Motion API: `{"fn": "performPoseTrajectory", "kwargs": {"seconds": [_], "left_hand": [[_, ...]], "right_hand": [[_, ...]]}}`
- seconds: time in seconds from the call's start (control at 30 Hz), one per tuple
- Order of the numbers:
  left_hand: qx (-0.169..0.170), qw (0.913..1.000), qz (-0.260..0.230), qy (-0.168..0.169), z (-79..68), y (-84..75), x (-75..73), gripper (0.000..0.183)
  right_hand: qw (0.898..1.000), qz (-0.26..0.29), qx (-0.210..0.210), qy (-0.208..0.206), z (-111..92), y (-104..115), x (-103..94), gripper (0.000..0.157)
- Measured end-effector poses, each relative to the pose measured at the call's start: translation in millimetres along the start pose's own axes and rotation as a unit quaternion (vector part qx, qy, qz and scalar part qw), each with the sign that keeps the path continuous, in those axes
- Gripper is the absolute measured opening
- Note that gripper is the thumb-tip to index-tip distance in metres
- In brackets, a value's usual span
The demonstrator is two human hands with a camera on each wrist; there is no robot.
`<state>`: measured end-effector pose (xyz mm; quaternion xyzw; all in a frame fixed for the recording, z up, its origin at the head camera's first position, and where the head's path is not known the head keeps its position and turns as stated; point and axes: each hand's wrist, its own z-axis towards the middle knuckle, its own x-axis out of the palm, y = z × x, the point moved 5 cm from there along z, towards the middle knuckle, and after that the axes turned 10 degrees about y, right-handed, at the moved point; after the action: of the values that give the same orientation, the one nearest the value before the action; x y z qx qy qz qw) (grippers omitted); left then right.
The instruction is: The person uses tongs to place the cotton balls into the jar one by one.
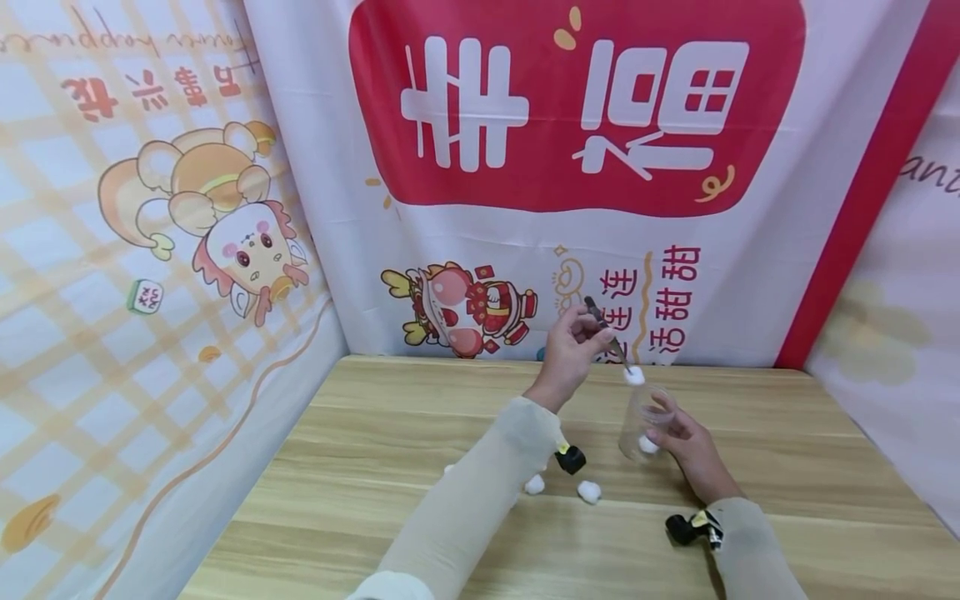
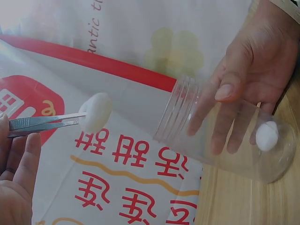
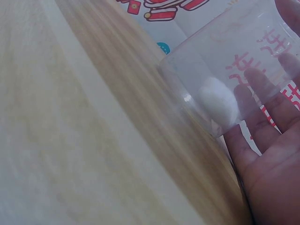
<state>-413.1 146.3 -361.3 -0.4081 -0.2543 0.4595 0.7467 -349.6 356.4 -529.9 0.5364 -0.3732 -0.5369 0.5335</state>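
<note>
My left hand [image 1: 567, 350] pinches a pair of metal tweezers [image 1: 606, 325] between thumb and fingers. The tweezer tips grip a white cotton ball [image 2: 95, 112], held just outside the mouth of a clear plastic jar [image 1: 636, 417]. My right hand [image 1: 693, 450] holds that jar, with its thumb and fingers around the side. The jar is tilted, its open threaded mouth towards the tweezers. Inside, near its bottom, lies another cotton ball [image 3: 218, 101], also visible through the wall in the left wrist view.
On the wooden table [image 1: 825, 467] lie loose cotton balls, one cotton ball [image 1: 589, 492] in front of the jar and another [image 1: 534, 484] beside the left forearm, which partly hides more white. A printed cloth [image 1: 465, 225] hangs along the table's back edge.
</note>
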Motion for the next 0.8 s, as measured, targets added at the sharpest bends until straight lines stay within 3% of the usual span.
{"fn": "performPoseTrajectory", "kwargs": {"seconds": [0.23, 0.47, 0.8], "left_hand": [[-0.002, 0.9999, -0.004, 0.009, 1.9, -3.6, 9.5, 0.032], [-0.004, 1.0000, -0.004, 0.006, 4.1, -4.1, 14.8, 0.026], [-0.007, 0.9996, -0.024, 0.014, 3.3, 7.6, 22.1, 0.021]], "right_hand": [[1.000, 0.003, 0.004, -0.001, 0.6, 0.3, 0.5, 0.066], [1.000, -0.005, 0.023, -0.002, 0.6, 0.2, 0.6, 0.069], [1.000, -0.016, 0.023, 0.001, -0.4, -1.0, -0.7, 0.071]]}}
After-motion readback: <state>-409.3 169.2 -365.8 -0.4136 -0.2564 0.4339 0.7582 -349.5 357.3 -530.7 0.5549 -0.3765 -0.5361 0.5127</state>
